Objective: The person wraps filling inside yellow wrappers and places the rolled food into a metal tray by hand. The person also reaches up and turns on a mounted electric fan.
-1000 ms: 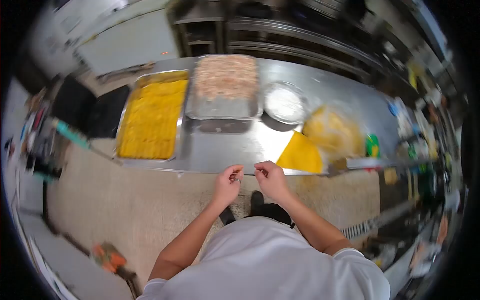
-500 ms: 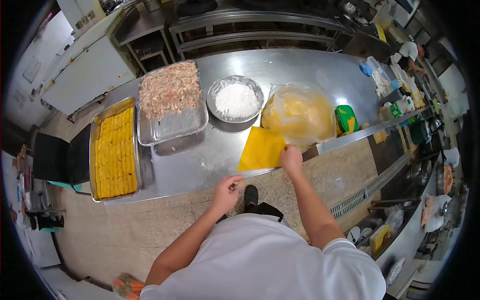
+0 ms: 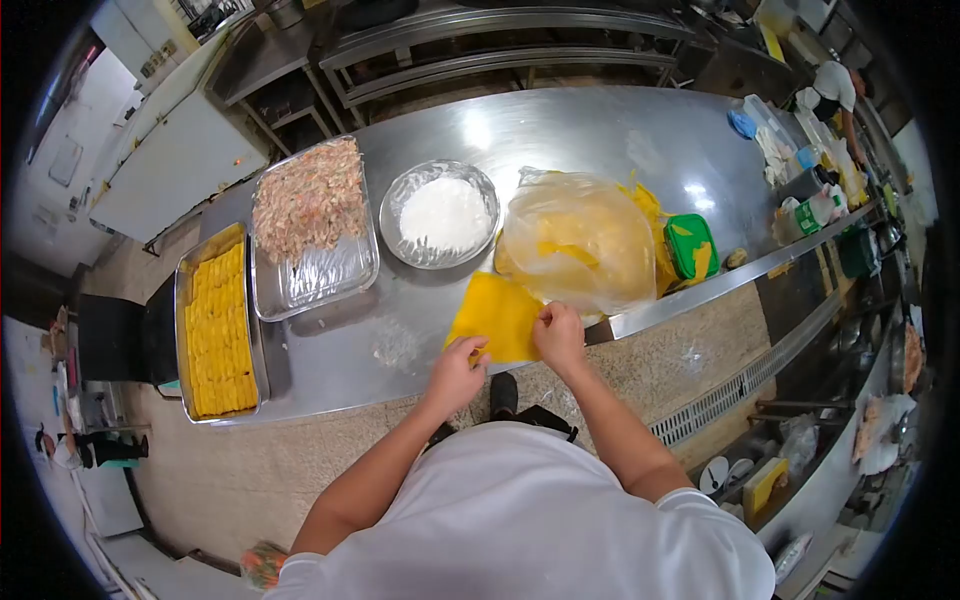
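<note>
A thin yellow food sheet, like a bean curd skin [image 3: 496,318], lies on the steel table near its front edge. My right hand [image 3: 560,337] pinches its right edge. At its lower left corner my left hand [image 3: 460,372] is closed, fingertips on the sheet. Just behind is a clear plastic bag [image 3: 590,235] holding more yellow sheets. A metal bowl [image 3: 390,228] of white paste or powder stands to the left of the bag. Farther left, a tray [image 3: 318,292] holds a pinkish chopped filling, and a deep tray [image 3: 262,385] is lined with rows of yellow rolls.
A green container [image 3: 692,245] sits right of the bag. Bottles [image 3: 818,208] and cloths crowd the table's right end, near another person [image 3: 835,88]. A black chair [image 3: 125,335] stands at the left. Floor shows along the table's front edge [image 3: 345,410].
My left hand has moved up to the yellow sheet's lower left corner. My right hand stays at its right edge. The view has shifted a little, and the sheet sits closer to me.
</note>
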`<state>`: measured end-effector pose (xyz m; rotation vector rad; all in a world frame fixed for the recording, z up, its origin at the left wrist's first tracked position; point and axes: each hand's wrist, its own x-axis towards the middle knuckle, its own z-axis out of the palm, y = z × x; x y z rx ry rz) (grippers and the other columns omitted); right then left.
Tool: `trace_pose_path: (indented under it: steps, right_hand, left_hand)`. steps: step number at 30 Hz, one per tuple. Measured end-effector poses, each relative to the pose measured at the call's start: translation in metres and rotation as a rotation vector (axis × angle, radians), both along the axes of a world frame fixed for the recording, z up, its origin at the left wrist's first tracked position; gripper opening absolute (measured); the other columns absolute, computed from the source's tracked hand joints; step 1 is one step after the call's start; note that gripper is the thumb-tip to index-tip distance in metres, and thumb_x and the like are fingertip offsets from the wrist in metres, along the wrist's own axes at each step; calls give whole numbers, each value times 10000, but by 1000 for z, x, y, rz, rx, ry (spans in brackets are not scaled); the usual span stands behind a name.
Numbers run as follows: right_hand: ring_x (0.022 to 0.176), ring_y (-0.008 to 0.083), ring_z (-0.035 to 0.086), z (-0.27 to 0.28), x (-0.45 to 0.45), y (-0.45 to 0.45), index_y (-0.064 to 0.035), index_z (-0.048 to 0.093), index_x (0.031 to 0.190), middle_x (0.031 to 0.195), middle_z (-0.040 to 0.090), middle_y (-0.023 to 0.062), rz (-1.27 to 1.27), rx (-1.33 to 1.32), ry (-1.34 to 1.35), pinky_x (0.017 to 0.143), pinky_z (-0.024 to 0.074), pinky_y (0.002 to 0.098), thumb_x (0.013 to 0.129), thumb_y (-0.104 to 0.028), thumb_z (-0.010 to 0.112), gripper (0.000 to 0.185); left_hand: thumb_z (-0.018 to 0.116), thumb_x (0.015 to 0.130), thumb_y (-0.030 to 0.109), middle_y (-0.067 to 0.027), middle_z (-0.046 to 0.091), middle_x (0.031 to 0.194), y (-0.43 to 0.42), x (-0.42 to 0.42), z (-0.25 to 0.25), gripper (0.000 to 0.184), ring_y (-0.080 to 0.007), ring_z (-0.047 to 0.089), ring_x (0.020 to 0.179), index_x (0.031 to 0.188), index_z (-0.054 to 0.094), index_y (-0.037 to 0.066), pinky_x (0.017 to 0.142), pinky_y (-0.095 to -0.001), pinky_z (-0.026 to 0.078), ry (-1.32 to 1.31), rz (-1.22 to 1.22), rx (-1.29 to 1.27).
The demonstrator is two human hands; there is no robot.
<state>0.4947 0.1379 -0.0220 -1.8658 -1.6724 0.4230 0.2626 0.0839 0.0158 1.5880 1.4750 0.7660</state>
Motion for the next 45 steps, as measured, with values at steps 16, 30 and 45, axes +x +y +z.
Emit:
trace_pose_path:
  steps: [16,30,45]
  right_hand:
    - [921,288,714,78,6,-15,-15,723,947,960,741,136,471,43,588,828,568,365,853,45,718,112]
    - [711,122,608,119,-27,-37,3,736,875,742,688,7,183,-306,853,685,504,311,921,-109,808,141]
    - [822,88,672,177,-82,-30,8,758,1048,944,761,23,224,-506,1041,761,530,247,964,-23,744,91]
  left_hand:
    - [898,790,19,-116,701,1296,75,-12,15,593,-247,677,1185,1328,648,25,1028,-399,529,-289,103,69]
    - [781,942,-6,-72,777,1040,47,-71,62,185,-149,726,904,1124,750,-8,828,-308,597,-648,270,-286]
    - [736,1013,85,-63,794,1038,51,-132,130,195,-125,721,900,1173,760,-24,813,-296,587,-597,140,-270]
